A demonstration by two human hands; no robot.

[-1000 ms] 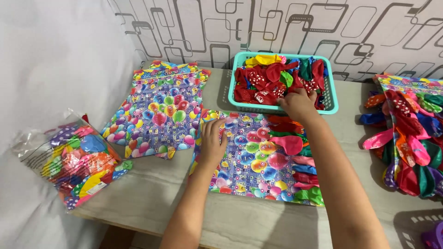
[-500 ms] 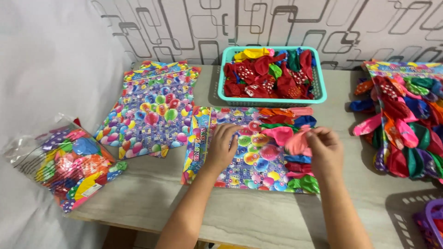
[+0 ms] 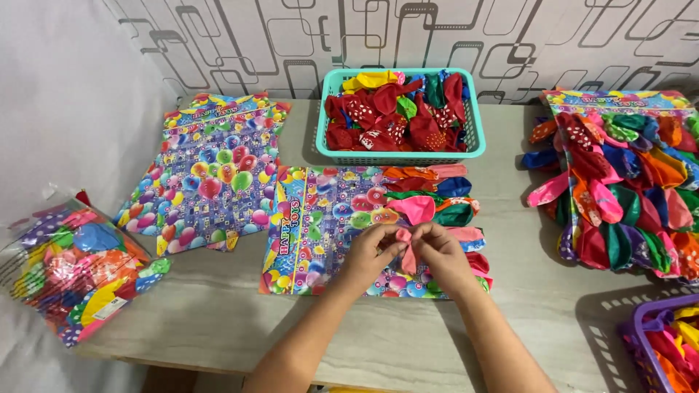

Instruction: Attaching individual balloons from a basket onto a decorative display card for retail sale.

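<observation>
— What have you got in your hands?
— Your left hand (image 3: 371, 251) and right hand (image 3: 440, 251) meet on a pink balloon (image 3: 405, 251); both grips are pinched together on it, fingertips close so the limp rubber stays put over the printed card (image 3: 320, 225).

— Where does it sit?
— Over the card's right half, just below the row of balloons (image 3: 437, 196) already lined up there, near the middle of the tabletop (image 3: 510, 313).

— And around you?
— The teal basket (image 3: 399, 149) of loose balloons stands just behind, within easy reach. A spare card (image 3: 211, 175) and a bag of balloons (image 3: 73, 269) lie to your left; a filled card (image 3: 619, 182) lies to your right.
</observation>
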